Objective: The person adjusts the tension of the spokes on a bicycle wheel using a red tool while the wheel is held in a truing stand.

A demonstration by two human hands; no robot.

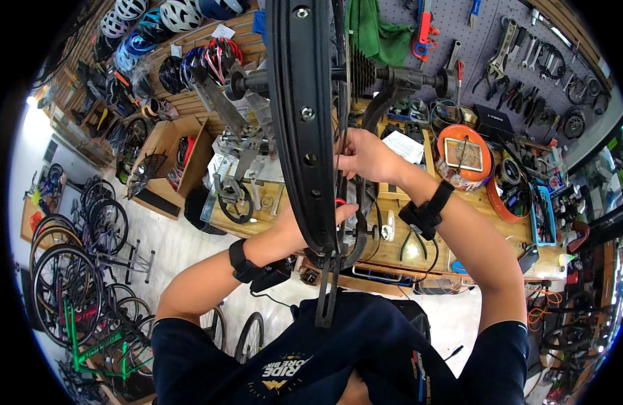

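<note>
A black bicycle wheel rim stands upright before me in a truing stand, its cassette showing to the right. My right hand is right of the rim, thumb and fingers pinched at the spokes; the rim hides part of the fingertips. Reaching behind the rim from the left, my left hand is largely covered by it. Its thumb comes out on the rim's right side, against a small red piece that is too covered to name.
The wooden workbench holds pliers, an orange round container and a blue tray. Tools hang on a pegboard. Left are a cardboard box, helmets and several bicycles.
</note>
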